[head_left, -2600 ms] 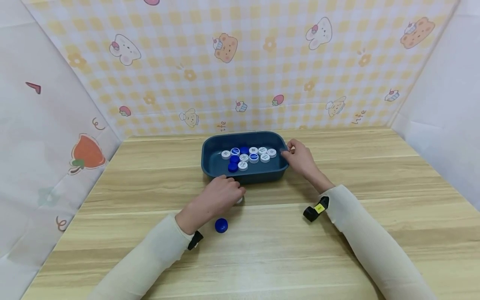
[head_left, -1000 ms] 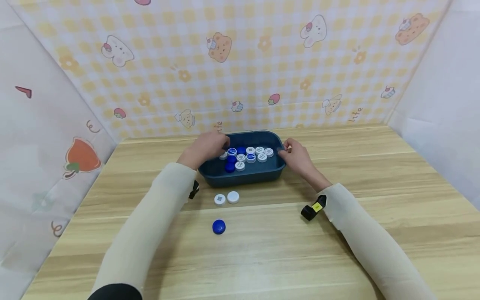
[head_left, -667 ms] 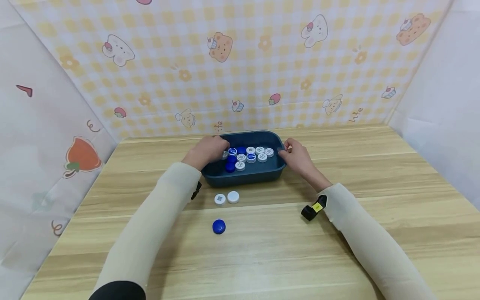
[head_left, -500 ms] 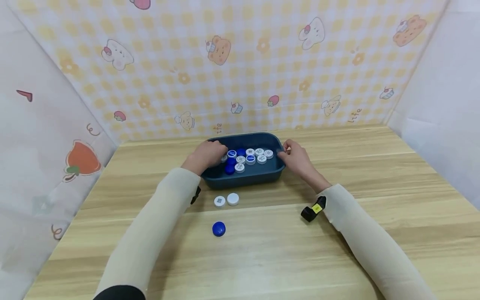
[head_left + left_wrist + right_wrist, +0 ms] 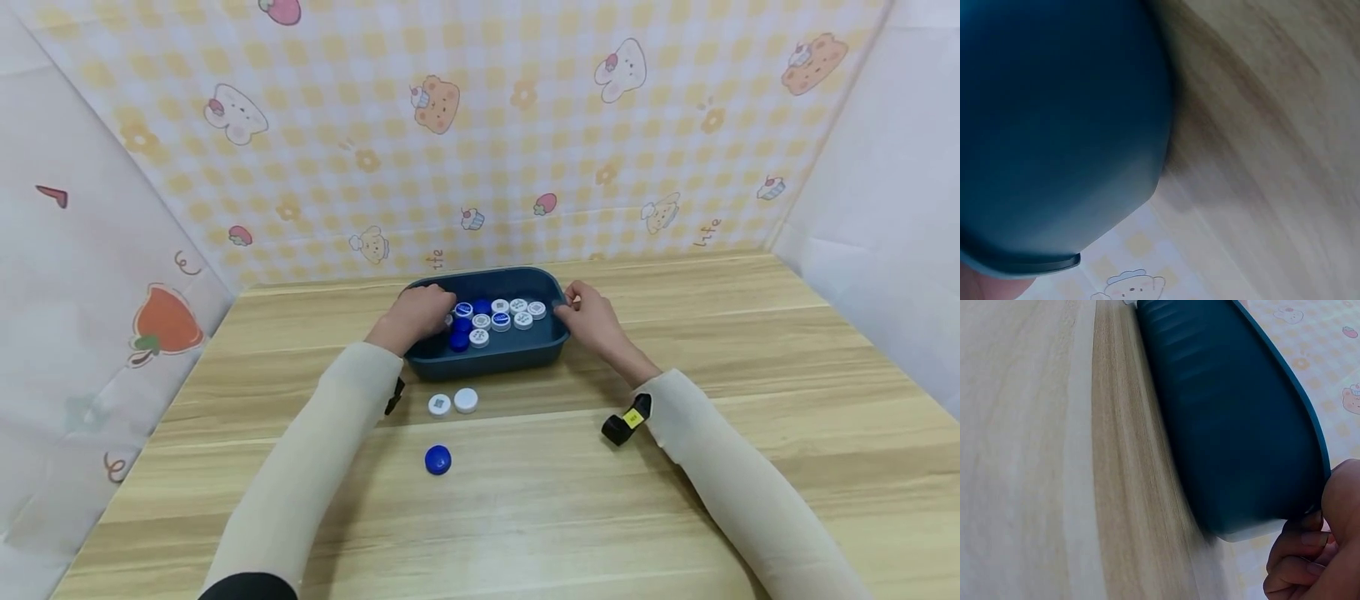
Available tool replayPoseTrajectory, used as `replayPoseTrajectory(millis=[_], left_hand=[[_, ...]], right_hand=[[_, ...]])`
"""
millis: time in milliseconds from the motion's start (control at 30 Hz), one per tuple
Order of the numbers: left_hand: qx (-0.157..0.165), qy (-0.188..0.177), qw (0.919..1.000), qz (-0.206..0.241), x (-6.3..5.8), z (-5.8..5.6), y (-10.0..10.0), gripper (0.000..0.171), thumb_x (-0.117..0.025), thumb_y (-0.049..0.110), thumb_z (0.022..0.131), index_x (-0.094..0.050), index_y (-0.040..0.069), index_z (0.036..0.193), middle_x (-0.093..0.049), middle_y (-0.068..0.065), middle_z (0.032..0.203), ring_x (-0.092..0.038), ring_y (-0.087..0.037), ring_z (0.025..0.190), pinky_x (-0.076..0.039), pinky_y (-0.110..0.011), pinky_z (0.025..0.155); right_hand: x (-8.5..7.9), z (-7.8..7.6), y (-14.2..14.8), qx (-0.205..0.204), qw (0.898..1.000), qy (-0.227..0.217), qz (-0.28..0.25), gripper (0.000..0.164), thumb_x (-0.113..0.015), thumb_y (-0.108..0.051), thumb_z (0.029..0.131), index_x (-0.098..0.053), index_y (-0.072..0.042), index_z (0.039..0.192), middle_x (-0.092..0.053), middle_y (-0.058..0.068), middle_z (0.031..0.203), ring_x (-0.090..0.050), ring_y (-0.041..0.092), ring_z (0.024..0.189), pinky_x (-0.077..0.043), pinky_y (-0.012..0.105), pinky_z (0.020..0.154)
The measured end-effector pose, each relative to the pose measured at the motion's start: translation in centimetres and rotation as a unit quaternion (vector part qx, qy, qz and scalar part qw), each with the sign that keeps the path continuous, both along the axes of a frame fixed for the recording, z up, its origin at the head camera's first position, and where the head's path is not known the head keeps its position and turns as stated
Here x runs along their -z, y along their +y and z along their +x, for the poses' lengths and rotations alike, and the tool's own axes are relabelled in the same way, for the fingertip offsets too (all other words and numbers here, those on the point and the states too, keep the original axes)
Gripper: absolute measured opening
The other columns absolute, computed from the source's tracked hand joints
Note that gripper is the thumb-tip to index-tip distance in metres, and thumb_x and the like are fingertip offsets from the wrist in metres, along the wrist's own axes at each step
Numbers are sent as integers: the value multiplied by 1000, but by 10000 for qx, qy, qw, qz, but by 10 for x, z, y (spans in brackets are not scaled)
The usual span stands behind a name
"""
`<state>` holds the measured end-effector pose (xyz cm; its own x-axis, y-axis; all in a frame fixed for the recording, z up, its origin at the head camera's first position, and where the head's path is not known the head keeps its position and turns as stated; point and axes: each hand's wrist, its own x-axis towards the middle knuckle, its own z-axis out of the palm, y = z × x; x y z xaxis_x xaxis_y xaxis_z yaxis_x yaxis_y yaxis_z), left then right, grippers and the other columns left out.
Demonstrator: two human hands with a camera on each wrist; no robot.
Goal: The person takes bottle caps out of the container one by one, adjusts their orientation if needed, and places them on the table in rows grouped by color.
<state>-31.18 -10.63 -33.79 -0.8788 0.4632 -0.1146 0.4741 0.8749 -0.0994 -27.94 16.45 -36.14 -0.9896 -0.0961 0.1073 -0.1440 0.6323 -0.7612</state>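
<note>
A dark teal plastic tray [image 5: 491,362] stands near the back of the table with several blue and white bottle caps [image 5: 500,321] inside. At its left end my left hand [image 5: 420,315] grips the rim, fingers curled over the edge beside the leftmost caps. The left wrist view shows the tray's outer wall [image 5: 1066,125] and a bit of a finger [image 5: 997,287] at the rim; the other fingertips are hidden. My right hand [image 5: 592,317] pinches the right-hand rim, thumb on top and curled fingers [image 5: 1297,550] below in the right wrist view.
In front of the tray, two white bottle caps [image 5: 453,403] lie side by side on the wooden table [image 5: 555,500]. A blue bottle cap [image 5: 438,460] lies nearer to me. A checked, cartoon-printed cloth [image 5: 487,142] rises behind the table's back edge.
My left hand has gone from a white cap on the table up to the tray's left rim and settled slightly lower there. The right hand keeps its hold; the caps stay put.
</note>
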Motion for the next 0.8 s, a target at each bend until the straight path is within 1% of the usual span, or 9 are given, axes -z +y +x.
replayPoseTrajectory(millis=[167, 300, 467, 600, 800], left_hand=[[-75, -29, 9998, 180, -1, 1, -5, 14, -63, 17, 92, -68, 4, 95, -64, -9, 88, -57, -26, 79, -49, -40, 77], [-69, -83, 9983, 568, -6, 2, -8, 16, -62, 20, 91, -68, 5, 91, -61, -7, 82, -55, -25, 75, -48, -37, 71], [-27, -14, 9958, 914, -18, 6, -6, 21, -63, 25, 90, -67, 5, 95, -62, -6, 83, -56, -23, 75, -47, -36, 71], [49, 16, 9948, 1016, -26, 12, 0, 26, -63, 30, 91, -65, 5, 98, -63, -7, 87, -57, -23, 77, -48, -36, 73], [282, 190, 9943, 1015, -37, 22, 15, 31, -63, 33, 91, -65, 8, 109, -62, -6, 102, -57, -22, 89, -48, -37, 81]], right_hand=[[-1, 0, -2, -45, 10000, -18, 8, 12, -55, -12, 93, -45, -5, 89, -40, 1, 59, -41, 15, 51, -32, 27, 48], [-2, 0, -3, -38, 10000, 14, 22, 12, -55, -12, 93, -46, -5, 89, -40, 1, 60, -41, 16, 52, -32, 27, 49], [-1, 0, -2, -13, 10000, 44, 14, 12, -55, -12, 93, -45, -5, 89, -39, 0, 60, -42, 16, 52, -32, 27, 49], [1, 0, -2, 44, 10000, 24, 32, 12, -55, -12, 93, -45, -5, 89, -40, 1, 60, -43, 16, 52, -32, 27, 49], [0, 0, 1, 57, 10000, 17, 17, 13, -55, -14, 93, -46, -5, 90, -41, 1, 61, -43, 16, 52, -33, 28, 48]])
